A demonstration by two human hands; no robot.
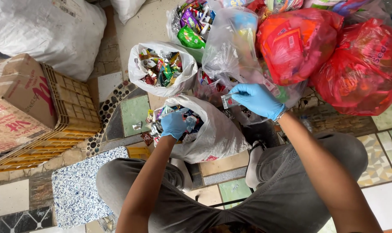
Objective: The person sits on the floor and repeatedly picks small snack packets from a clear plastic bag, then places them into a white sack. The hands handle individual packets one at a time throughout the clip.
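Observation:
Both my hands wear blue gloves. My left hand (pixel 173 125) reaches down into an open white sack (pixel 217 131) full of mixed shiny wrappers and closes on some of them. My right hand (pixel 258 100) hovers just past that sack and pinches a small clear plastic wrapper (pixel 228 100) between thumb and fingers. My bent knees in grey trousers frame the sack.
A second white sack of wrappers (pixel 161 69) stands beyond, with clear bags (pixel 232 45) and red bags (pixel 329 49) of packaging to the right. At left a yellow plastic crate (pixel 71 108) holds a cardboard box (pixel 19 99). A speckled mat (pixel 77 190) lies on the tiled floor.

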